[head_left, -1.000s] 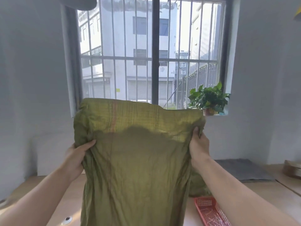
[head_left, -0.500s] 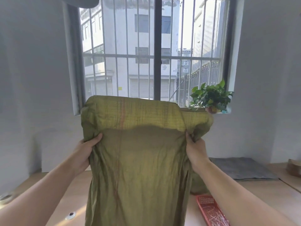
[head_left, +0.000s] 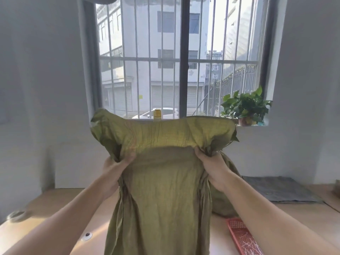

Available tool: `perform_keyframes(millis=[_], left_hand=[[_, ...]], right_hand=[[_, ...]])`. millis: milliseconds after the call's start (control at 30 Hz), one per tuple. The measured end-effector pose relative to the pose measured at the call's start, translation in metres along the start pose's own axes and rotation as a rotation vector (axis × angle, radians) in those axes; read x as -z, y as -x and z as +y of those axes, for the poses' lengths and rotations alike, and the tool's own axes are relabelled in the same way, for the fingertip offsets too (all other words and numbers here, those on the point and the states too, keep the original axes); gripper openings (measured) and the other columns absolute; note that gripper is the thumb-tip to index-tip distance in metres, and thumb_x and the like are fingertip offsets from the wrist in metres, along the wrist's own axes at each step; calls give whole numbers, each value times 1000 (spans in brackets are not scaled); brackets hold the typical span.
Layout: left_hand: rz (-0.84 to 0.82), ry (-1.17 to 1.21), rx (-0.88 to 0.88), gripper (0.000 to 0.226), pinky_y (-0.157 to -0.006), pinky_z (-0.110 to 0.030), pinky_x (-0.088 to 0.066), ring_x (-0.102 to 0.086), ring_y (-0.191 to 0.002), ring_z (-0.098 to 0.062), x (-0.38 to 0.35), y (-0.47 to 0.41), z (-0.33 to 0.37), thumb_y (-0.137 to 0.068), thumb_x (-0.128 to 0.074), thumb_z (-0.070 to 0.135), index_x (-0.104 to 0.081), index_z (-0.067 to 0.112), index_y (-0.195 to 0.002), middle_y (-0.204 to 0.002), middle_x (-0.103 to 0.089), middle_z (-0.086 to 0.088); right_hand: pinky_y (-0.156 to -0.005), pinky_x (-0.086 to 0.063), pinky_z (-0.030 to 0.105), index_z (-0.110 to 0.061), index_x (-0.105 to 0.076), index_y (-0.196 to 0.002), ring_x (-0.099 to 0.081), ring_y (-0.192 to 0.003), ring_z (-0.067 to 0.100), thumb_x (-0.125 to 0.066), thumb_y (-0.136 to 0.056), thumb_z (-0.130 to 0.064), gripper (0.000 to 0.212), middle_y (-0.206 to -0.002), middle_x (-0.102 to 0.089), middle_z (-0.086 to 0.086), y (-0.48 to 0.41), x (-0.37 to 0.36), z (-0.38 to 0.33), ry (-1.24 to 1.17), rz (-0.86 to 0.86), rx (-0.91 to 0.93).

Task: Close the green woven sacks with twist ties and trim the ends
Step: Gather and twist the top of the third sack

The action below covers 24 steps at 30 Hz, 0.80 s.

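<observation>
- The sack [head_left: 165, 190] was held upright in front of the window [head_left: 184, 57], its body hanging down to the table [head_left: 55, 208], presumably so that the cloth fell straight and the neck could be gathered.
- The left hand [head_left: 115, 163] was clamped on the sack's left side just below the mouth, with folds of cloth bunched in the fist.
- The right hand [head_left: 211, 162] was closed on the right side at the same height, the cloth pinched into pleats under the fingers [head_left: 199, 153].
- Above both grips the open top flared out wide and loose, which suggested that the neck was being narrowed from the two sides toward the middle.
- No tie was seen on the neck, so the closing was judged not yet begun; trimming was left as well.
- A red tray [head_left: 239, 236] lay on the table by the right forearm, near enough to be reached; thin pale strips in it were possibly the ties, though this could not be told for certain.
- A second green bundle [head_left: 222, 199] sat behind the sack on the table, partly hidden.
- A grey mat [head_left: 279, 190] lay well apart, at the far right.
</observation>
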State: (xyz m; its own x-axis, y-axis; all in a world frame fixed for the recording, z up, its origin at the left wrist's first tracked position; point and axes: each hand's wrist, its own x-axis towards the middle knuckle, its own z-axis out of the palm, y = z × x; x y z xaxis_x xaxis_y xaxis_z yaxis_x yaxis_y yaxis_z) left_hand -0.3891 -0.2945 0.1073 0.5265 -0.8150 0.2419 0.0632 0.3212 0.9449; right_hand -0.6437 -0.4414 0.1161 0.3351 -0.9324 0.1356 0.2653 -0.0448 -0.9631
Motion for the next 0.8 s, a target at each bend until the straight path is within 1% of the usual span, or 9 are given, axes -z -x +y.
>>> perform_keyframes(millis=[67, 133, 233, 367, 433, 533, 667, 733, 800], left_hand=[[35, -81, -23, 77, -107, -47, -52, -69, -114, -23, -4, -1, -6, -65, -97, 37, -63, 12, -129, -123, -72, -5], [66, -63, -23, 44, -107, -46, -52, -70, -111, -21, -11, -1, -9, -82, -84, 24, -69, 14, -122, -117, -75, -5], [45, 21, -10, 37, -108, -43, -49, -67, -117, -20, -20, -2, -12, -95, -71, 29, -65, 18, -130, -123, -73, -1], [12, 25, -28, 9, -100, -37, -48, -65, -108, -11, -32, 1, -13, -101, -61, 33, -64, 32, -110, -116, -70, 8], [-3, 30, -23, 5, -96, -36, -47, -65, -105, -10, -36, 2, -13, -103, -58, 33, -63, 33, -105, -113, -70, 9], [10, 47, -15, 9, -94, -36, -49, -66, -106, -12, -39, 2, -13, -104, -57, 32, -65, 32, -105, -114, -71, 7], [11, 76, 21, 13, -82, -35, -54, -70, -102, -15, -43, 2, -15, -105, -56, 33, -68, 30, -105, -108, -76, 4], [16, 100, 51, 14, -78, -35, -55, -73, -97, -16, -45, 2, -18, -105, -56, 34, -69, 30, -104, -102, -78, 3], [6, 116, 74, 17, -77, -35, -56, -76, -94, -16, -47, 4, -19, -105, -56, 36, -71, 29, -107, -100, -80, 3]], right_hand=[[-105, -54, 46, -12, -64, -131, -71, -111, 26, -70, -96, -42, 46, -119, -75, 5, 0, -5, -1, 2, 23, -18], [-107, -52, 45, -15, -61, -137, -68, -114, 24, -63, -100, -46, 48, -122, -72, 2, 4, -9, -1, 47, 34, 9], [-106, -47, 34, -21, -57, -139, -61, -118, 18, -52, -107, -41, 38, -127, -65, -4, 7, -15, -2, 74, 37, 76], [-119, -40, 43, -17, -46, -151, -54, -133, 20, -50, -105, -51, 58, -144, -58, -1, 5, -24, 5, -38, -11, 54], [-112, -48, 42, -13, -52, -145, -63, -124, 20, -66, -94, -56, 67, -135, -66, 1, 3, -25, 11, -61, -63, 31], [-97, -59, 39, -5, -61, -132, -75, -108, 22, -94, -73, -34, 73, -118, -77, 6, 2, -26, 19, -7, -142, 21], [-101, -57, 41, -6, -69, -123, -75, -107, 21, -78, -92, -14, 33, -112, -79, 6, 2, -30, 25, 28, -146, 95], [-95, -57, 31, -23, -71, -115, -73, -107, 17, -70, -99, -19, 17, -110, -78, -3, 7, -35, 22, 88, -136, 138], [-84, -52, 17, -37, -64, -104, -68, -101, 2, -62, -104, -22, 16, -106, -72, -18, 10, -39, 21, 169, -144, 181]])
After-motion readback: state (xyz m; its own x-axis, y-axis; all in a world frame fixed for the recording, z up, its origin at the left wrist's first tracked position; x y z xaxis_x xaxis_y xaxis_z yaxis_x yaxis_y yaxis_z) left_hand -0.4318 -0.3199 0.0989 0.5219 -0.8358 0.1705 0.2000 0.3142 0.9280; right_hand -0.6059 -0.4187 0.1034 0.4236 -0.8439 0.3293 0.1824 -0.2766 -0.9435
